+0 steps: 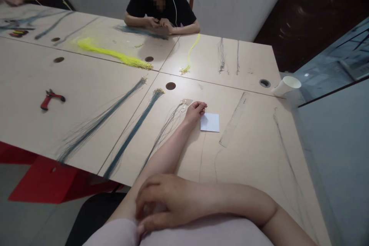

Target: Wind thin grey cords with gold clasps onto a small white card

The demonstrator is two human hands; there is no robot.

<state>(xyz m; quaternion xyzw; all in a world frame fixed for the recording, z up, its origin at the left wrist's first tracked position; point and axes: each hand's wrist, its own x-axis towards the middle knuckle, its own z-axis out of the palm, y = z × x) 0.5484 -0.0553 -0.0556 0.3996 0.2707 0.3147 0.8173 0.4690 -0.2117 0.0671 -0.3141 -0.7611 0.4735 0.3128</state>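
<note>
My left arm reaches out over the pale table [253, 150]. My left hand [195, 110] lies there with its fingers curled in, between the gold-tipped ends of a thin bundle of dark threads [167, 128] and a small white paper square [210, 122]. Whether the fingers hold anything is hidden. My right hand [161, 201] rests near my body on my left upper arm, fingers bent and slightly apart, holding nothing.
Two thicker blue thread bundles [132, 132] [100, 121] lie to the left, with red pliers [52, 98] further left. Yellow threads [115, 54] and a white cup [286, 85] lie further off. A clear strip [233, 124] lies right of the paper. A person [161, 7] works across the table.
</note>
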